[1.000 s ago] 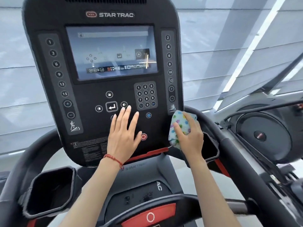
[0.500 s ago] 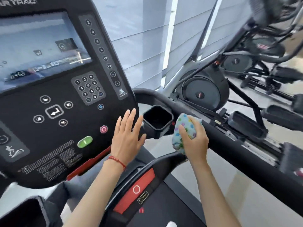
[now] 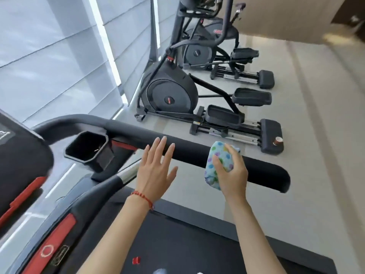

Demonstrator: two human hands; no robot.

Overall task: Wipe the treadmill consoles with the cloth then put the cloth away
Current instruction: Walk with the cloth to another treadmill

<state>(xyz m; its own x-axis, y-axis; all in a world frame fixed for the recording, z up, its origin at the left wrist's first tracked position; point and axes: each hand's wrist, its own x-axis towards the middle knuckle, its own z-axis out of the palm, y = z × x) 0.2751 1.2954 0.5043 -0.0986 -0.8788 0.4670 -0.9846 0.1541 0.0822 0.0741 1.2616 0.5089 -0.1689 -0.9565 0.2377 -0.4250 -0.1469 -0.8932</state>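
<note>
My right hand (image 3: 231, 173) grips a bunched light-blue cloth with coloured dots (image 3: 214, 167) in front of the treadmill's black right handrail (image 3: 256, 168). My left hand (image 3: 156, 171), with a red bracelet at the wrist, is held flat with its fingers straight and spread, its fingertips over the same rail. Only the right edge of the treadmill console (image 3: 17, 155) shows at the far left, its screen out of view.
A black cup holder (image 3: 87, 146) sits beside the console. The red stop bar (image 3: 51, 248) and the dark belt (image 3: 177, 244) lie below. Two elliptical trainers (image 3: 171, 93) stand on the grey floor to the right, by the blinds.
The view has swung right, away from the console, towards the ellipticals. Both hands have left the console face and are now by the right handrail, the cloth still in my right hand.
</note>
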